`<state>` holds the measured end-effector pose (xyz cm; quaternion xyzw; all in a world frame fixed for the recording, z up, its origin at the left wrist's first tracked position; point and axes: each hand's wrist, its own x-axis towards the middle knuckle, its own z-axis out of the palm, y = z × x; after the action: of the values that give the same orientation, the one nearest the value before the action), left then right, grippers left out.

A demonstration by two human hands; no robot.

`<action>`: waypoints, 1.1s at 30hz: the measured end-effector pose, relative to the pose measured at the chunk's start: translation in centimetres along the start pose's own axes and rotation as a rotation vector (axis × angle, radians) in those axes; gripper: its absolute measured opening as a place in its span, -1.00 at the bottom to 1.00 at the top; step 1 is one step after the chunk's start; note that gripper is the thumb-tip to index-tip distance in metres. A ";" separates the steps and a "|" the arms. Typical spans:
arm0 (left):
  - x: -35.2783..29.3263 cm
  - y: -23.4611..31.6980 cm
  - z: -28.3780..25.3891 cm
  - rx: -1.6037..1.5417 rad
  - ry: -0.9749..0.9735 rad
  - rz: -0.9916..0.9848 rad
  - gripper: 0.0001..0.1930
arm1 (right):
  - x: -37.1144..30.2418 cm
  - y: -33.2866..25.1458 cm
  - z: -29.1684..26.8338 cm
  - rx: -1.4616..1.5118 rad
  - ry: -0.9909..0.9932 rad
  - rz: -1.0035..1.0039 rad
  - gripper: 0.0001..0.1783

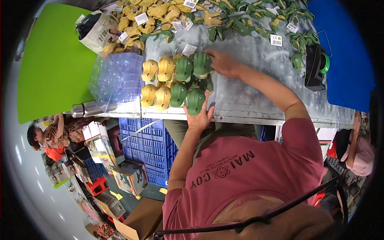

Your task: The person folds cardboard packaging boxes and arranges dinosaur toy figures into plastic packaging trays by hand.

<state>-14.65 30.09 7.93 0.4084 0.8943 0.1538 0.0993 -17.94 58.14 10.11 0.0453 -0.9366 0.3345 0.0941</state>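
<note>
Toy dinosaurs stand heads-up in two rows near the table's front edge, yellow ones (pixel 163 98) on the left and green ones on the right. At the front right corner, my left hand (pixel 199 118) is wrapped round the lower part of a green toy dinosaur (pixel 195 100), its fingers on both sides of it. My right hand (pixel 225 65) reaches to the back right green toy dinosaur (pixel 202 63), with fingertips behind its head and against its right side. The lower bodies of the grouped toys are mostly hidden by their heads.
Yellow toys (pixel 160 12) and green toys (pixel 243 27) with white tags lie heaped at the far side. Clear plastic trays (pixel 116 78) and a steel flask (pixel 89 109) are at left. A black tape dispenser (pixel 315 68) stands at right. Blue crates (pixel 144 148) are below.
</note>
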 end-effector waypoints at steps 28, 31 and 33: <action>-0.2 1.6 -1.2 0.011 0.022 0.006 -0.27 | -2.0 0.9 0.9 0.139 0.167 0.153 -0.32; 0.0 1.7 -0.9 0.089 0.074 0.064 -0.28 | -3.9 1.3 1.3 0.148 0.298 0.085 -0.28; 0.1 1.8 -0.6 0.125 0.070 0.048 -0.27 | -6.1 1.0 0.4 0.117 0.403 0.042 -0.26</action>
<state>-13.65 31.19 9.17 0.4296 0.8949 0.1144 0.0386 -12.19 58.75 7.92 -0.0368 -0.8786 0.3925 0.2696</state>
